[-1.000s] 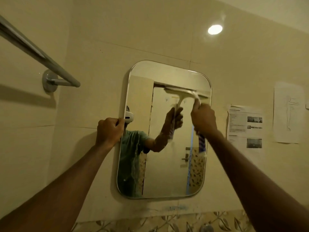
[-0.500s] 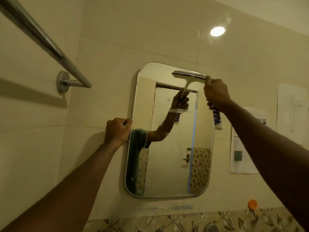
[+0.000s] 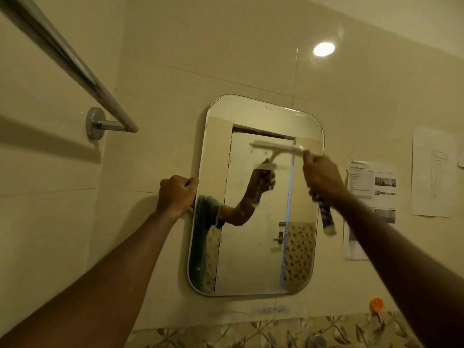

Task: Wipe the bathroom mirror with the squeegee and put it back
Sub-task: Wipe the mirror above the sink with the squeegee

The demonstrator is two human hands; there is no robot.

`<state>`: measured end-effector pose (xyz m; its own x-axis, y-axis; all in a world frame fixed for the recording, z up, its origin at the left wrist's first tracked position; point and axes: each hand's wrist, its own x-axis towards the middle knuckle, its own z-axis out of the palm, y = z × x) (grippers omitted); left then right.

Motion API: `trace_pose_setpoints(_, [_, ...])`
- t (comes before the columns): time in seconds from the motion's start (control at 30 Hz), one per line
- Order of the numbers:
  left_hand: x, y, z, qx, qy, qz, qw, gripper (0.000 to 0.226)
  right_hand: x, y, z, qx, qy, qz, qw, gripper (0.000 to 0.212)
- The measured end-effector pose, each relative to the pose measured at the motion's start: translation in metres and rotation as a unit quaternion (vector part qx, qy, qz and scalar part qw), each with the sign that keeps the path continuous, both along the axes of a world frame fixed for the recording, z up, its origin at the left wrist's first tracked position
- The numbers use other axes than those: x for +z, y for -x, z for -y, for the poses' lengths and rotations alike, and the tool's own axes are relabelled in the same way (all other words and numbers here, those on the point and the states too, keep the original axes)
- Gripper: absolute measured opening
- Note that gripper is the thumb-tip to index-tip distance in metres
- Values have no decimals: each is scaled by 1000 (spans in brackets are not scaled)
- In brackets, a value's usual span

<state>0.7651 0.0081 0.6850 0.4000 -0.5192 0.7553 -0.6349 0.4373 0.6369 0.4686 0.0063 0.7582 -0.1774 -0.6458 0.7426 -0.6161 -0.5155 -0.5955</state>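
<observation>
A rounded rectangular mirror hangs on the beige tiled wall. My right hand grips the handle of a white squeegee. The squeegee's blade lies level across the upper right part of the glass. Its blue-and-white handle end sticks out below my fist. My left hand is closed on the mirror's left edge at mid height. The glass reflects my arm, the squeegee and a door behind me.
A chrome towel rail juts from the wall at upper left. Printed papers are stuck to the wall right of the mirror. An orange hook sits at lower right above a leaf-patterned tile band.
The squeegee rose from the upper glass to the mirror's top edge, then came back down about a quarter of the mirror's height. My left hand stayed on the mirror's edge.
</observation>
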Motion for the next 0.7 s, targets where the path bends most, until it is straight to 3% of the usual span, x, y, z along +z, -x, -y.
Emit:
trace_pose_setpoints(0.17, [0, -2, 4, -4, 3, -3, 1000, 48, 69, 4, -1, -4, 20, 14, 1000, 41])
trace_pose_setpoints(0.53, [-2, 4, 6, 41, 13, 7, 999, 55, -46, -6, -4, -2, -34, -58, 998, 51])
trace_pose_setpoints(0.7, [-4, 11, 7, 107, 34, 15, 994, 52, 2, 3, -7, -4, -36, -30, 999, 46])
